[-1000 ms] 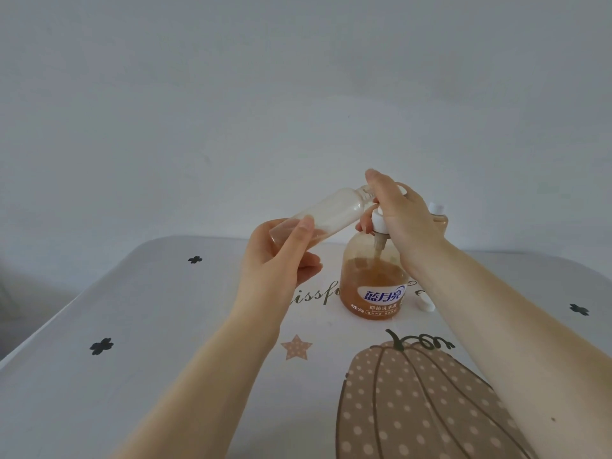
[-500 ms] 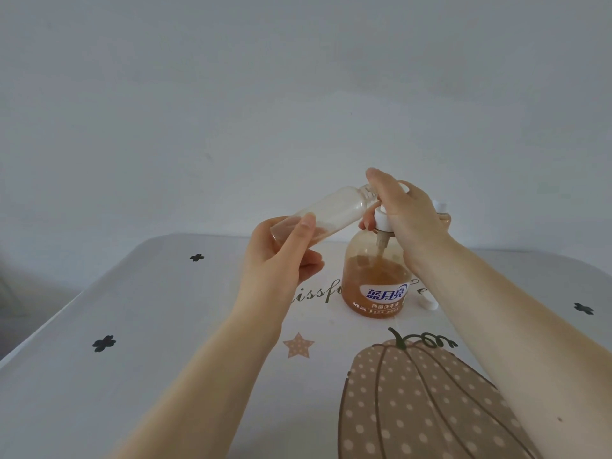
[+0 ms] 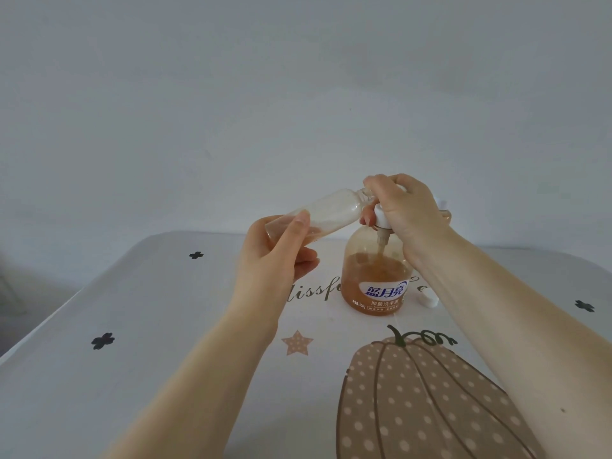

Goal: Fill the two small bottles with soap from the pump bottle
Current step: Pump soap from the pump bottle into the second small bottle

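Observation:
A round pump bottle of orange soap stands on the table, about half full, with a blue and white label. My right hand curls over its white pump head from above. My left hand grips a small clear bottle by its base, tilted almost flat, its open neck up against the pump spout under my right fingers. A little orange soap lies in the small bottle's low end. A second small bottle with a white cap peeks out behind my right hand, mostly hidden.
A white cap lies on the table just right of the pump bottle. The table is white with dark clover marks, a star and a large dotted pumpkin print. A plain wall rises behind it.
My right hand has curled lower over the pump head. The small bottle stays at the spout in the same tilt.

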